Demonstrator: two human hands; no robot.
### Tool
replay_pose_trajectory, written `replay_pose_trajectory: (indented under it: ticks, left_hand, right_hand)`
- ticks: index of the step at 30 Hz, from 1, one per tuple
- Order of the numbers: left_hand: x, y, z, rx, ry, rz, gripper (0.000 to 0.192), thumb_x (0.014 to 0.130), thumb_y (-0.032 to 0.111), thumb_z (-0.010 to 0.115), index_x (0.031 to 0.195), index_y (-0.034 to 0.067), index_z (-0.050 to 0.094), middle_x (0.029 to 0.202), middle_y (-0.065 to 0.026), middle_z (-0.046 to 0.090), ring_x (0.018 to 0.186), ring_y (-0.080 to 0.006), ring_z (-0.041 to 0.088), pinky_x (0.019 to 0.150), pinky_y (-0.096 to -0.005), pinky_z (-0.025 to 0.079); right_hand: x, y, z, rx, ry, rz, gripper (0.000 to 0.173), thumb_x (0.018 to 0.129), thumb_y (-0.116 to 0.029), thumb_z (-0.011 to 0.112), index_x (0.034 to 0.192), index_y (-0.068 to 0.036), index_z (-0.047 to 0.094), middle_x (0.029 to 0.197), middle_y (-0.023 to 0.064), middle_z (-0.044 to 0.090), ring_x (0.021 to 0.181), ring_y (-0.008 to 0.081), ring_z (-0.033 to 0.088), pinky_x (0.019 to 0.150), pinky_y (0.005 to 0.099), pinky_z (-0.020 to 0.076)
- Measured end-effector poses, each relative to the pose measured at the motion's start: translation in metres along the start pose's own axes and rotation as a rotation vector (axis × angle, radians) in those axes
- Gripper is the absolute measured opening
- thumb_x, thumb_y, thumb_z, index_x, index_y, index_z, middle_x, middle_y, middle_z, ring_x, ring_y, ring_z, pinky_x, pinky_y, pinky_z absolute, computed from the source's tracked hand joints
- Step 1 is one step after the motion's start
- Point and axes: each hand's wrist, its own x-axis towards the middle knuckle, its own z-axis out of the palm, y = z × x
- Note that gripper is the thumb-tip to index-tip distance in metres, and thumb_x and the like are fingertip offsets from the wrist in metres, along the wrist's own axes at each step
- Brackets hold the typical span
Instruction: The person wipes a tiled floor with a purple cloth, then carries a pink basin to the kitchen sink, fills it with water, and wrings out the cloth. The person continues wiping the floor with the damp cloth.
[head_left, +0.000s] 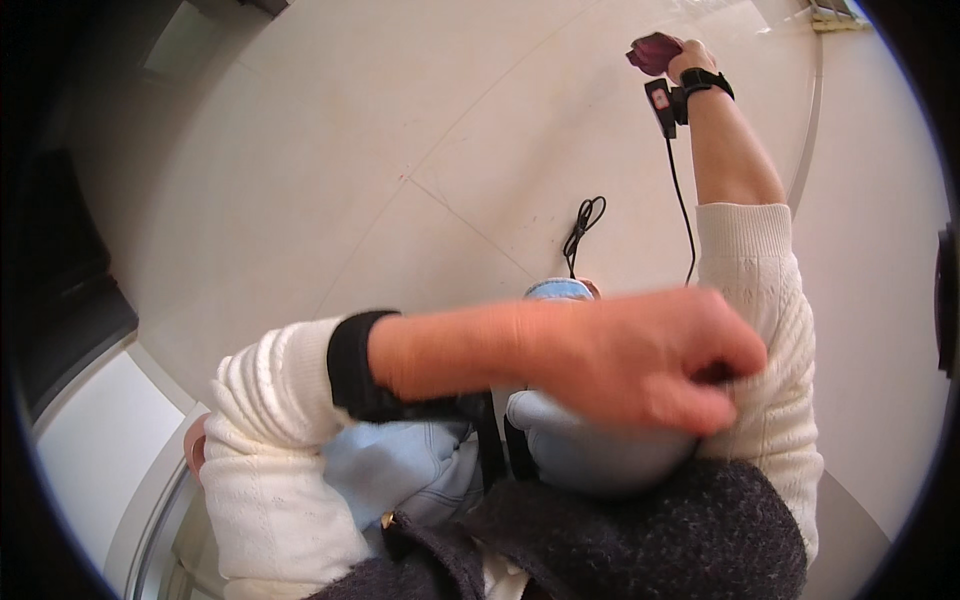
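My left hand (649, 364) reaches across in front of my body from the left, blurred. Its fingers curl into a loose fist, thumb below, and no object shows in it. Behind it in the picture is my cream knitted right sleeve (765, 337); whether the two touch is unclear. My right arm stretches out to the upper right. At its end my right hand (694, 60) grips a crumpled dark red cloth (654, 54). A black strap (709, 81) on the right wrist carries a small black device (661, 109) with a cable (681, 202).
Pale floor tiles (337, 150) spread ahead. A bundled black cable (581, 225) shows near my light blue jeans (555, 289). Dark furniture (67, 277) stands at the left, above a white panel (112, 412). A pale surface (862, 262) runs along the right side.
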Motion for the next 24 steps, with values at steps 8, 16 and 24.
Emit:
replay_pose_trajectory:
  ticks: [8,16,24]
  left_hand:
    - [0.037,-0.055,-0.116,0.601,0.943,0.091,0.022,0.079,0.016,0.069,0.092,-0.002,0.068,0.08,-0.0143,0.068,0.075,-0.0241,0.065,0.072,-0.0328,0.052]
    - [0.066,-0.093,-0.135,1.023,1.112,-0.055,0.034,0.085,0.03,0.065,0.098,-0.001,0.069,0.105,-0.0203,0.062,0.097,-0.0307,0.06,0.085,-0.0378,0.049]
    - [0.078,-0.075,-0.112,0.615,0.951,-0.221,0.032,0.089,0.03,0.063,0.087,-0.001,0.07,0.092,-0.0118,0.064,0.079,-0.0201,0.06,0.075,-0.0313,0.048]
  right_hand:
    - [-0.022,-0.06,0.013,0.514,0.038,-0.098,0.023,0.086,-0.021,0.055,0.104,-0.012,0.066,0.097,0.0113,0.069,0.09,0.0262,0.064,0.08,0.0336,0.0503]
    - [-0.047,-0.085,0.017,0.431,0.412,0.013,0.024,0.086,-0.012,0.047,0.101,0.002,0.06,0.114,0.0255,0.052,0.099,0.042,0.058,0.079,0.0491,0.0514]
    - [-0.057,-0.076,0.028,0.203,0.469,-0.208,0.017,0.081,0.0,0.051,0.093,0.001,0.062,0.108,0.0207,0.051,0.093,0.0366,0.06,0.075,0.0444,0.0547]
